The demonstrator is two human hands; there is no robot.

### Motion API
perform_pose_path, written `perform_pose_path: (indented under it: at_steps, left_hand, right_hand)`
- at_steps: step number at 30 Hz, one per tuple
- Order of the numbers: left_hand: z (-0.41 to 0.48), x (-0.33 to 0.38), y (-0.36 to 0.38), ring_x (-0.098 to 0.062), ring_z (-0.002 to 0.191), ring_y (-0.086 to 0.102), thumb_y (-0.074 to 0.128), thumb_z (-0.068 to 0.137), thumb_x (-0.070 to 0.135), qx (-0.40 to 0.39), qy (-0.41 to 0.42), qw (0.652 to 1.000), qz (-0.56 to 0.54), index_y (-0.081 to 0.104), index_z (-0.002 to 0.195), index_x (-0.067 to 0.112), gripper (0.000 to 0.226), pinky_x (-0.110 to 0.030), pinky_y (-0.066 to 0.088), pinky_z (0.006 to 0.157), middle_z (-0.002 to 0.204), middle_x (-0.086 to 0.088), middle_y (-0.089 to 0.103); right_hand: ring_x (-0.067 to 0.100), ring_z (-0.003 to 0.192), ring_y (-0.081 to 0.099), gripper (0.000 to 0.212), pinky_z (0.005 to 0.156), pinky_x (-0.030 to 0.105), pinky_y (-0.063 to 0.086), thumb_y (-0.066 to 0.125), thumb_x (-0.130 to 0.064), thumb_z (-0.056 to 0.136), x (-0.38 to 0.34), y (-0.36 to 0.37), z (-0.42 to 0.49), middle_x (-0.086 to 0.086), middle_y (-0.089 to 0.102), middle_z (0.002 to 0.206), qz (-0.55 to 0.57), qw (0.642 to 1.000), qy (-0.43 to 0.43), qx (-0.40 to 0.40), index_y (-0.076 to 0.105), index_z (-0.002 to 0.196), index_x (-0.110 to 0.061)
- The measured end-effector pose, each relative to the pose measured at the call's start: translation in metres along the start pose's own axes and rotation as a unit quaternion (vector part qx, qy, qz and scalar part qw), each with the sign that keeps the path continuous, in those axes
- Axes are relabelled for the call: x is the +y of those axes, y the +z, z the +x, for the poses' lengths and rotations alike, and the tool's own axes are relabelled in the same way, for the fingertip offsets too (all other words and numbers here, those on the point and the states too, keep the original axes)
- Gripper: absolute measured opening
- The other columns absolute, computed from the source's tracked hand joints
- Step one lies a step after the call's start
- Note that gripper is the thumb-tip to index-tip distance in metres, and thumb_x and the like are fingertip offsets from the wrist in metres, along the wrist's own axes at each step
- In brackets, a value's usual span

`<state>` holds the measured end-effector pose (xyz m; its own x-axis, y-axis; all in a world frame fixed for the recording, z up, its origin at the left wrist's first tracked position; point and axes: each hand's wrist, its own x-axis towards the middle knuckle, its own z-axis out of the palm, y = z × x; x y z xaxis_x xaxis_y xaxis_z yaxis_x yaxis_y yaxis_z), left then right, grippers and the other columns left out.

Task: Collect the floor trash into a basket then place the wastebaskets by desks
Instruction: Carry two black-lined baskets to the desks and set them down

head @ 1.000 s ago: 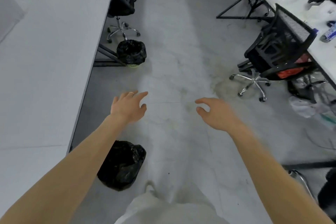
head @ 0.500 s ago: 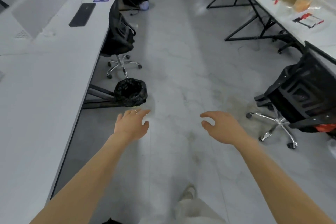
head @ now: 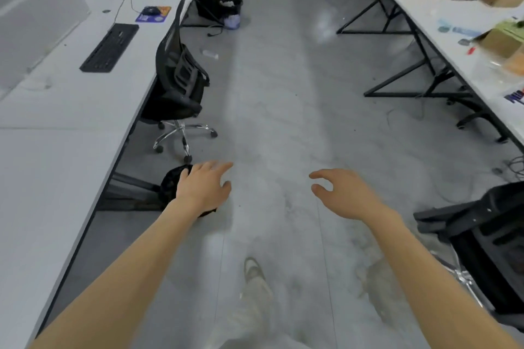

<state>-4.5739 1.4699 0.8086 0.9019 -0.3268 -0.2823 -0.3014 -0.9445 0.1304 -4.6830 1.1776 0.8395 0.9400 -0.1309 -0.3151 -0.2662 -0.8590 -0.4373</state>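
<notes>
A wastebasket lined with a black bag stands on the floor beside the left desk's leg, mostly hidden behind my left hand. That hand hovers in front of it with fingers stretched forward and holds nothing. My right hand floats over the aisle floor, fingers loosely curved and empty. Farther down the aisle another black-lined wastebasket with white trash inside sits by the left desk. A small clear piece of trash lies on the floor near it.
A long white desk with a keyboard runs along the left, a black office chair tucked against it. A cluttered white desk lines the right, with a black chair at the lower right. My shoe steps down the grey aisle.
The view has moved forward along the aisle and tilted up. The near wastebasket slid down behind my left hand, and the black bag at my feet left the view. Both hands stay empty.
</notes>
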Motion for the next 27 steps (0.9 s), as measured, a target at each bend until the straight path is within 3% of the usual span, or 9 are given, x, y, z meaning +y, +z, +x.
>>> perform_pose_path:
  at_steps: [6, 14, 27]
  left_hand:
    - [0.181, 0.014, -0.081, -0.027, 0.146, 0.026, 0.040, 0.098, 0.042, 0.019, 0.027, 0.999, -0.001, 0.028, 0.152, 0.043, 0.055, -0.052, 0.022, 0.117, 0.161, 0.002, 0.030]
    - [0.375, 0.043, -0.131, -0.027, 0.146, 0.027, 0.040, 0.099, 0.044, 0.008, 0.060, 0.998, 0.012, 0.027, 0.152, 0.044, 0.055, -0.052, 0.022, 0.117, 0.161, 0.001, 0.030]
    - [0.723, 0.092, -0.238, -0.026, 0.147, 0.026, 0.040, 0.098, 0.045, 0.021, -0.006, 1.000, -0.019, 0.027, 0.152, 0.045, 0.056, -0.052, 0.021, 0.119, 0.161, 0.003, 0.029]
  right_hand:
    - [0.021, 0.142, 0.036, 0.039, 0.113, 0.041, 0.036, 0.048, -0.044, 0.100, -0.008, -0.071, 0.158, -0.012, 0.051, 0.147, 0.013, 0.999, 0.025, 0.025, 0.053, 0.138, -0.039]
    - [0.023, 0.140, 0.039, 0.040, 0.112, 0.044, 0.038, 0.047, -0.044, 0.098, 0.019, -0.137, 0.341, -0.010, 0.053, 0.146, 0.034, 0.998, 0.021, 0.047, 0.053, 0.138, -0.038]
    - [0.023, 0.139, 0.040, 0.041, 0.112, 0.042, 0.037, 0.048, -0.042, 0.099, 0.076, -0.318, 0.695, -0.010, 0.054, 0.143, 0.023, 0.993, -0.019, 0.110, 0.052, 0.140, -0.035]
